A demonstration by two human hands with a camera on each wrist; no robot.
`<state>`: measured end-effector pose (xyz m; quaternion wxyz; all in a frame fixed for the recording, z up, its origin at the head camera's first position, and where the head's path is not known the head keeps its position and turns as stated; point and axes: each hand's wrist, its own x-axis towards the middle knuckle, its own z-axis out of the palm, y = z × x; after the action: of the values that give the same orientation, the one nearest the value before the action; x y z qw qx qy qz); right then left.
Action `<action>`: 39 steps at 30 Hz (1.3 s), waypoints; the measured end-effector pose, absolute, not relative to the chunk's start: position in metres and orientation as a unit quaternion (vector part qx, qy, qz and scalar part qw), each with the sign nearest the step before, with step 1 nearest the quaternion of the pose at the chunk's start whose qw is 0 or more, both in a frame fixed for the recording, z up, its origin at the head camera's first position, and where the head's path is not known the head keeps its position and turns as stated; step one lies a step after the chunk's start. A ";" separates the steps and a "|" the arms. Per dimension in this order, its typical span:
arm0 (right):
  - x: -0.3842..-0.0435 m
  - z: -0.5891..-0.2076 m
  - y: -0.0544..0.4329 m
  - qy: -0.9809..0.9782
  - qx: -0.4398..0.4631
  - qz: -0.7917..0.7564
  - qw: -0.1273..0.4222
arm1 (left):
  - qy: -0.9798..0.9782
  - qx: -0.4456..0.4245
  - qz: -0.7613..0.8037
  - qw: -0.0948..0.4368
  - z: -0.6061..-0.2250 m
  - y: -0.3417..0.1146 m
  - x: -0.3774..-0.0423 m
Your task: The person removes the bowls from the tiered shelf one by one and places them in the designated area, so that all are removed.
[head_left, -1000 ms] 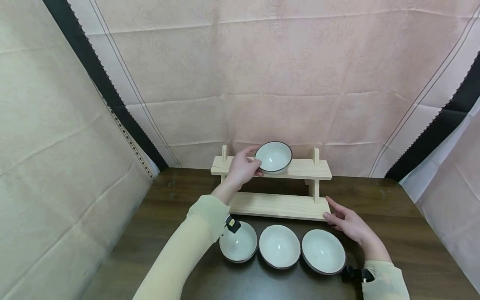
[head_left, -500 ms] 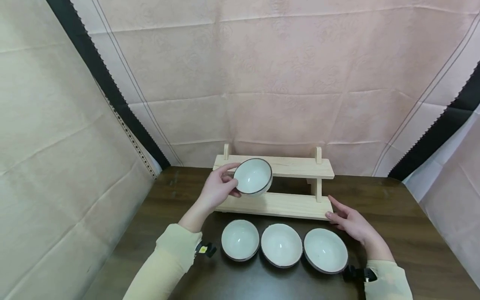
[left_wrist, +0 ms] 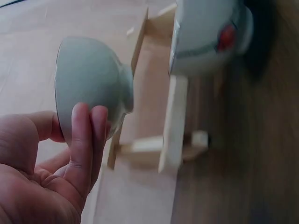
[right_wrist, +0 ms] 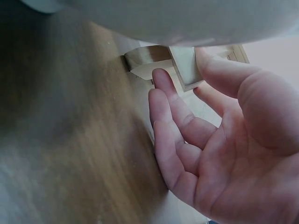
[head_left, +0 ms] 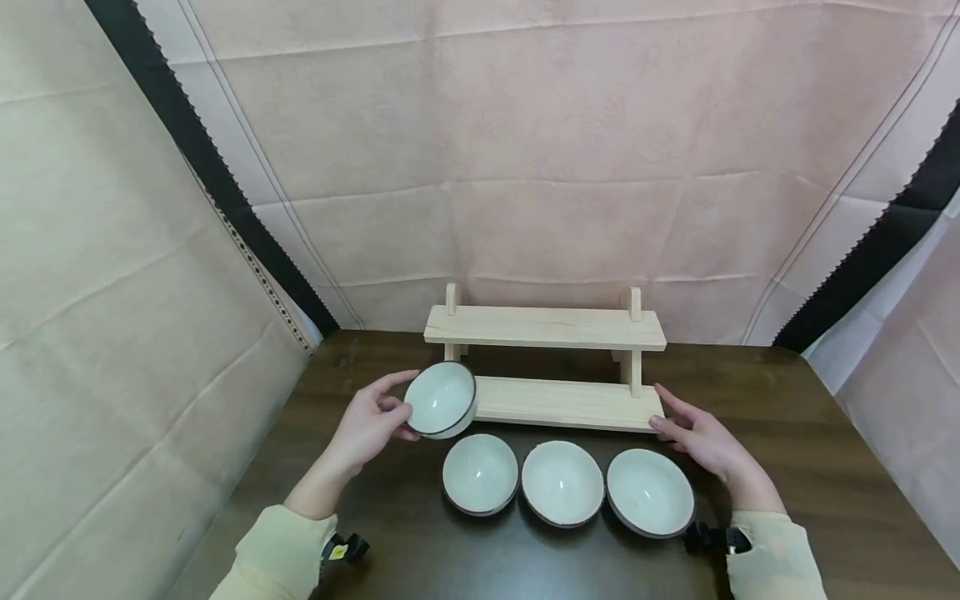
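Observation:
My left hand [head_left: 372,423] pinches a white bowl [head_left: 441,398] with a dark rim, fingers on its outside wall and thumb at the rim. The bowl is tilted and overlaps the left end of the two-tier wooden shelf [head_left: 543,327] in the head view. The left wrist view shows this bowl [left_wrist: 88,79] side-on, with the fingers under its wall. At the right end of the shelf's lower board [head_left: 562,403], my right hand [head_left: 701,440] grips the board's end between thumb and index finger. Its other fingers [right_wrist: 163,154] are loosely bent beside the board in the right wrist view.
In front of the shelf, a left bowl [head_left: 480,474], a middle bowl [head_left: 562,483] and a right bowl [head_left: 650,492] stand in a row on the dark wooden table [head_left: 795,425]. A pale cloth [head_left: 555,167] hangs behind the table.
My left hand has brought the bowl from over the top board down and left, to beside the lower board's left end. The right hand stays at the shelf's right end.

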<state>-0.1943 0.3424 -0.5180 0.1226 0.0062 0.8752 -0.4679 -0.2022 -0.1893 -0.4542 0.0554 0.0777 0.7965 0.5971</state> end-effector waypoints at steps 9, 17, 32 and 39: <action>-0.198 -0.521 0.342 0.875 0.004 -0.469 0.123 | 0.832 0.072 0.545 0.081 -0.468 -0.243 -0.193; -0.197 -0.518 0.344 0.877 0.002 -0.465 0.122 | 0.833 0.116 0.526 0.127 -0.480 -0.263 -0.192; -0.196 -0.520 0.343 0.881 0.004 -0.457 0.125 | 0.839 0.149 0.502 0.148 -0.488 -0.268 -0.194; -0.197 -0.516 0.342 0.879 0.005 -0.458 0.130 | 0.851 0.159 0.473 0.165 -0.487 -0.268 -0.198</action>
<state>-0.1971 0.3420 -0.5160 0.1303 0.0048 0.8792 -0.4583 -0.1980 -0.2680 -0.4874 0.1648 0.1585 0.8511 0.4727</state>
